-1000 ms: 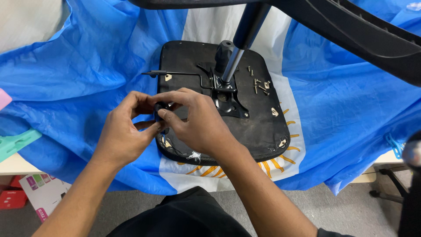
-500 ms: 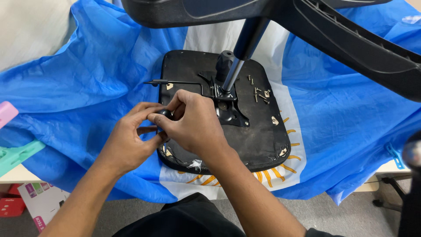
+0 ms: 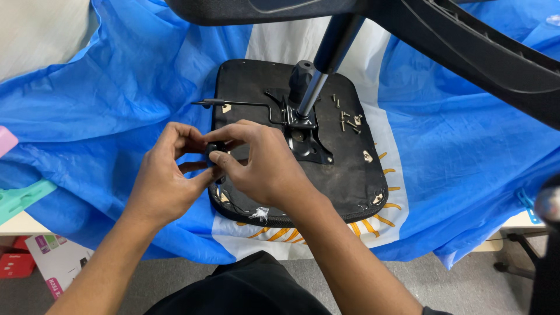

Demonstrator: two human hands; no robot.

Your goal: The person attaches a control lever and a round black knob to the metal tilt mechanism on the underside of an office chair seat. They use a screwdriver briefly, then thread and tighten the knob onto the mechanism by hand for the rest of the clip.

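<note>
An upturned black chair seat (image 3: 350, 175) lies on a blue and white cloth (image 3: 105, 111), with a metal mounting plate (image 3: 306, 137) and gas cylinder (image 3: 318, 76) rising from its middle. My left hand (image 3: 166, 178) and my right hand (image 3: 262, 166) meet at the seat's left edge, fingertips pinched together around a small black knob (image 3: 213, 149) that is mostly hidden. A thin lever (image 3: 233, 104) sticks out left from the plate. Several loose screws (image 3: 347, 119) lie on the seat right of the plate.
The chair's black star base (image 3: 466, 41) looms overhead across the top. A caster wheel (image 3: 548, 204) shows at the right edge. A green plastic piece (image 3: 20, 198) and a cardboard box (image 3: 55, 265) sit at the lower left, beyond the table edge.
The view has shifted slightly, so the seat sits a little higher and to the right. Both hands stay pinched at the seat's left edge, fingers turning slightly.
</note>
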